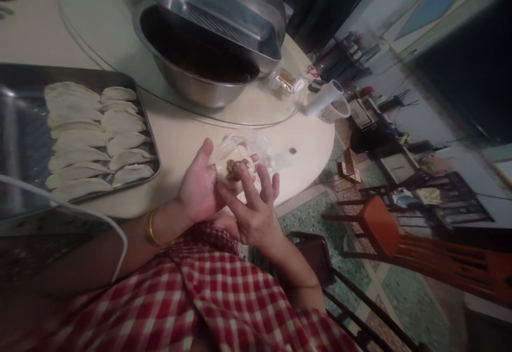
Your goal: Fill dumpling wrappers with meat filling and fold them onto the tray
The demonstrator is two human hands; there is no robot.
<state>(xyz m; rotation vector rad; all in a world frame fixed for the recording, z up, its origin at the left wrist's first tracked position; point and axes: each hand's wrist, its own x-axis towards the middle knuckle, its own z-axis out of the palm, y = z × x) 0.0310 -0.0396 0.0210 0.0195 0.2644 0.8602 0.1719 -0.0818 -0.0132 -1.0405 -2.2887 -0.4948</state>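
Note:
A round dumpling wrapper [222, 161] lies across the palm side of my left hand [199, 188], whose thumb points up and whose fingers support it from beneath. On the wrapper sits a lump of brown minced filling [232, 170]. My right hand [256, 216] reaches over from the right with its fingers spread, and a fingertip touches the filling. Folded dumplings [82, 141] stand in two rows in a metal tray [157, 152] to the left. Behind my hands, a crumpled clear plastic bag [260, 146] rests on the table.
A large steel bowl [208, 92] with dark contents stands on a glass turntable [248, 119], and another metal tray [264, 42] leans over it. A white basket [338, 109] sits near the table's right edge. Chairs, including an orange one [378, 224], stand to the right. A white cable [92, 210] crosses at left.

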